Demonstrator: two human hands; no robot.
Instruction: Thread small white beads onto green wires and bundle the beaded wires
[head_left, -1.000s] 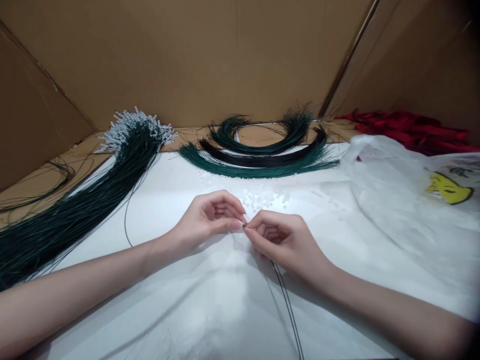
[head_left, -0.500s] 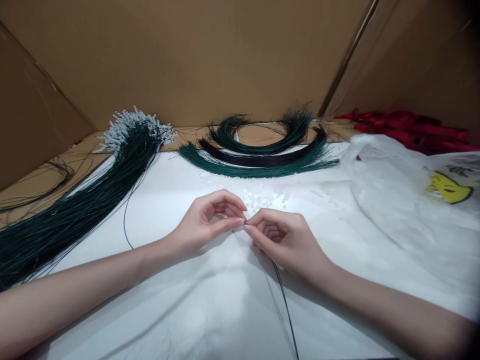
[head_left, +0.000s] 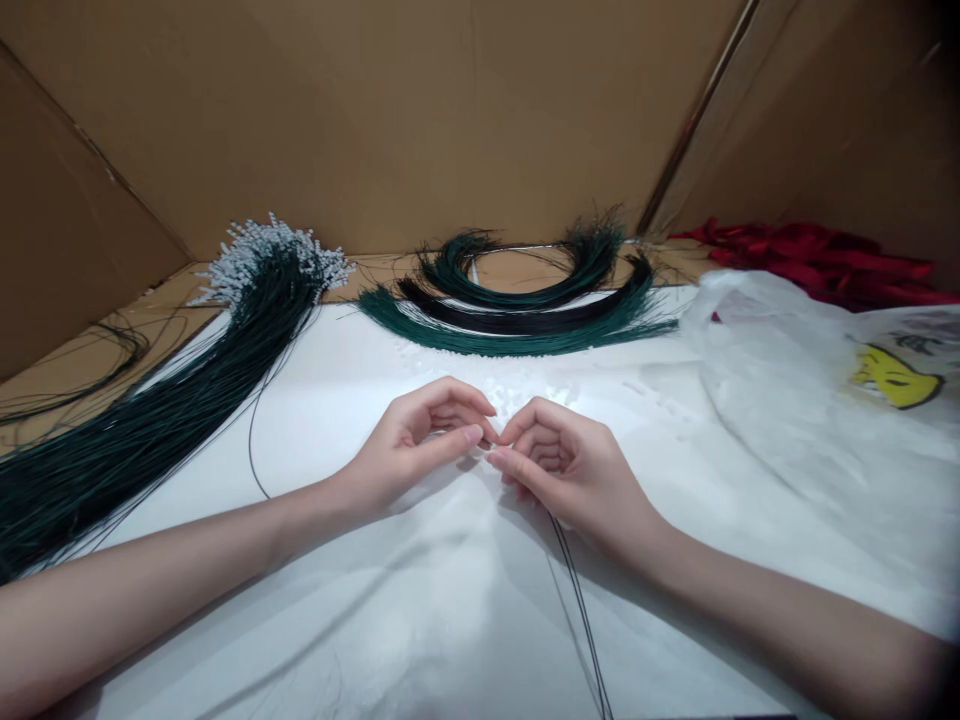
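My left hand (head_left: pixel 420 440) and my right hand (head_left: pixel 559 465) meet fingertip to fingertip over the white cloth (head_left: pixel 420 600). Both are closed in a pinch. A thin dark wire (head_left: pixel 581 610) runs from under my right hand towards the near edge, and my right fingers hold its end. My left thumb and forefinger pinch something tiny against that wire end; I cannot make it out. Small white beads (head_left: pixel 525 390) lie scattered just beyond my fingers.
A long bundle of dark green wires with white bead tips (head_left: pixel 187 380) lies at the left. Curved green and black wire bundles (head_left: pixel 525 300) sit at the back. A white plastic bag (head_left: pixel 810 390) and red material (head_left: pixel 817 255) are at the right. Cardboard walls (head_left: pixel 450 110) surround the table.
Both hands have shifted slightly away from me, and my right fingers have curled up closer to the left fingertips. The wire below my right hand has swung a little.
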